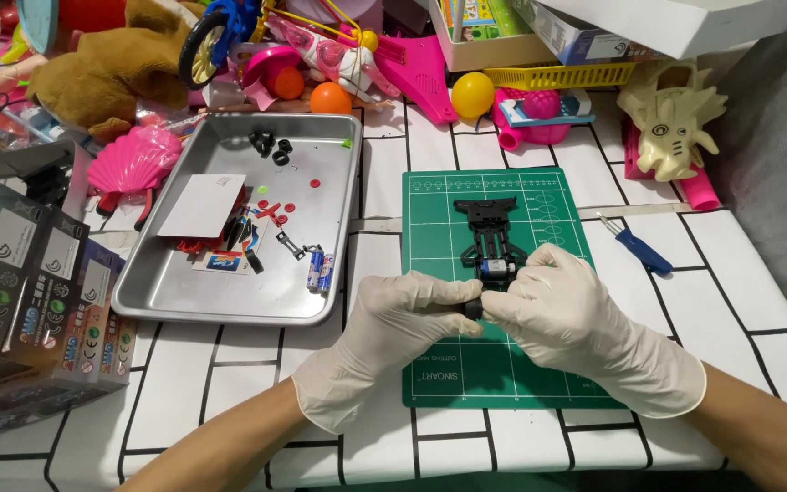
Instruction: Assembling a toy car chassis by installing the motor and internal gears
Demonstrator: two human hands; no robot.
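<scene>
Here, I am pinching a small black wheel-like part [473,309] between both gloved hands, left hand [393,328] and right hand [562,314] curled closed around it, pressing it onto the near end of the black plastic toy-car chassis [492,239], which is lying on the green cutting mat [430,364] for grip.

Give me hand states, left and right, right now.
Left hand: closed, pinching a small black wheel at the rear of the black toy car frame.
Right hand: closed around the frame's rear end, over the green cutting mat.
</scene>
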